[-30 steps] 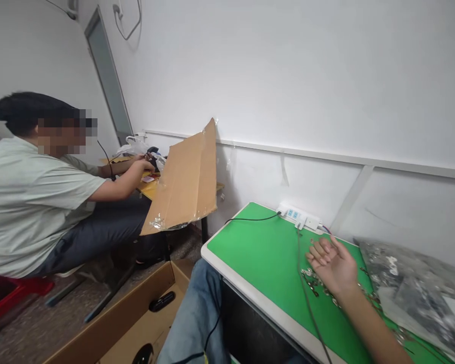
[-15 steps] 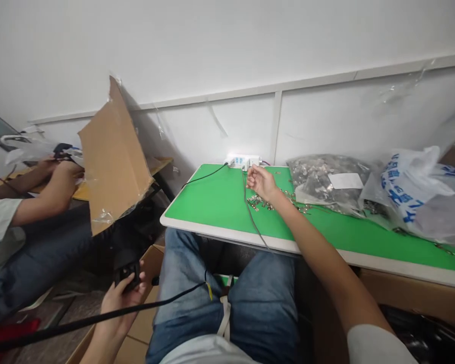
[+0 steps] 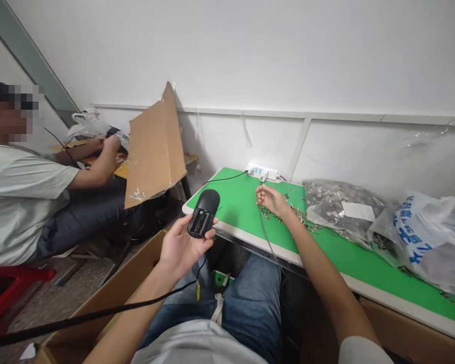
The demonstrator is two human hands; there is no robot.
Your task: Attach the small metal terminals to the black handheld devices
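In my left hand [image 3: 184, 245] is a black, rounded plastic housing [image 3: 208, 202] with an open battery compartment facing me, held at the near left edge of the green-topped table [image 3: 235, 194]. Thumb and fingers grip its lower sides. My right hand [image 3: 272, 199] hovers over the table, its fingers curled together; whatever lies in them is too small or hidden to make out. Just beside and beneath it spreads a loose pile of small metal contact pieces [image 3: 299, 215].
A white power strip [image 3: 263, 172] with plugged cords stands against the wall. Right of the pile lie a clear bag of metal pieces [image 3: 337, 199] and a white plastic bag [image 3: 420, 227]. Cardboard [image 3: 157, 146] partly screens a co-worker [image 3: 26, 187]. An open carton [image 3: 94, 303] sits at lower left.
My left hand has risen from beside my left leg to the table edge, bringing the black housing into clear view. My right hand stays near the metal pieces. The view has turned left.
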